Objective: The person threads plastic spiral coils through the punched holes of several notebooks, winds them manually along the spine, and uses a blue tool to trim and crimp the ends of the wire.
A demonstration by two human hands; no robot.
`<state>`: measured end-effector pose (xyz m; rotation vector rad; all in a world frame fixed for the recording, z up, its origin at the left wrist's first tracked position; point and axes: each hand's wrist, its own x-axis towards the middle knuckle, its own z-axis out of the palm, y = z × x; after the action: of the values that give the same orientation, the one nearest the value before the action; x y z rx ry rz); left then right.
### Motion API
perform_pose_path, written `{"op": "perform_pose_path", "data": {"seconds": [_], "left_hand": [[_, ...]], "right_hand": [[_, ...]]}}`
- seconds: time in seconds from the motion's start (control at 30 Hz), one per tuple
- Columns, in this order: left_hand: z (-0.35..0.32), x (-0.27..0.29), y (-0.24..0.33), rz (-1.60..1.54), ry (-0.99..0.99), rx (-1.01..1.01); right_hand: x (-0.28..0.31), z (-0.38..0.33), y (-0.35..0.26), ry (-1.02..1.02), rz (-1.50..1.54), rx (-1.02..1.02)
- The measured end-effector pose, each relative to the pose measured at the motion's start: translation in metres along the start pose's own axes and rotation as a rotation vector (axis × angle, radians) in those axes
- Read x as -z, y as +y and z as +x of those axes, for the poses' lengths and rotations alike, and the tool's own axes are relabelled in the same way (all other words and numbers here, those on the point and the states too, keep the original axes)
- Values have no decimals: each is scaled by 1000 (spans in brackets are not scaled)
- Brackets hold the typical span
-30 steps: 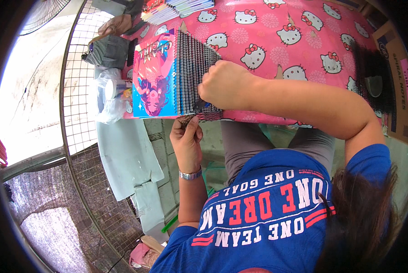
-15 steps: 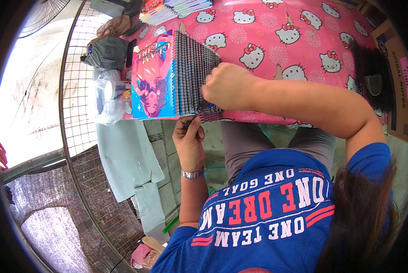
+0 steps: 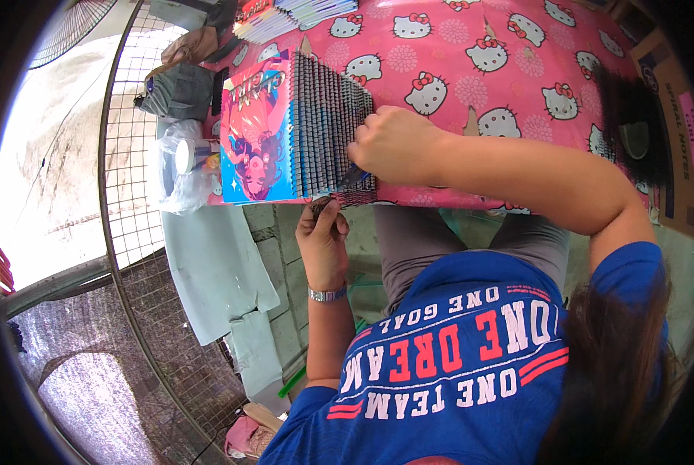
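A tall stack of spiral notebooks (image 3: 328, 128) stands on the table, its wire-bound edges turned toward the right. The top notebook has a pink and blue illustrated cover (image 3: 254, 147). My right hand (image 3: 397, 146) is closed in a fist at the stack's right side, around a small dark tool with some blue on it (image 3: 355, 177); its exact kind is hidden by the fingers. Just below the table's near edge, my left hand (image 3: 321, 232) is pinched on a small dark bundle (image 3: 321, 206), too small to name, by the stack's near corner.
The table wears a pink cartoon-cat cover (image 3: 455, 85). More notebooks or booklets (image 3: 308, 14) lie at its far side. At the left sit a grey pouch (image 3: 178, 91) and a plastic bag with a white-lidded container (image 3: 183, 159), beside a wire mesh. A cardboard box (image 3: 676, 132) stands right, near a dark bristly object (image 3: 633, 139).
My right hand has shifted slightly right and down, showing more of the dark tool. My left hand stays pinched at nearly the same spot.
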<state>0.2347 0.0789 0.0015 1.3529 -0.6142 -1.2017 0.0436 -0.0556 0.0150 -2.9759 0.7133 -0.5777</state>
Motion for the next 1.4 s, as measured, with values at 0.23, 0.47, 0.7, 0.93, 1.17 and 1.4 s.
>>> {"op": "perform_pose_path", "data": {"seconds": [0.23,0.47,0.7,0.93,1.17,1.4], "left_hand": [[0,-11,-7,-78,10,15],[-1,-7,-13,-36,65,-48],[3,-9,-19,43,14,-51],[4,-5,-21,-65,73,-46],[8,-5,-31,45,35,-55],[5,-9,-28,-59,95,-6]], "right_hand": [[-7,3,-3,54,-117,78],[-8,-6,2,-16,-32,-7],[-12,6,-8,-108,-84,45],[-24,-11,5,58,-47,-4],[-17,4,-7,-216,9,-3],[-30,-15,7,85,-78,-4]]}}
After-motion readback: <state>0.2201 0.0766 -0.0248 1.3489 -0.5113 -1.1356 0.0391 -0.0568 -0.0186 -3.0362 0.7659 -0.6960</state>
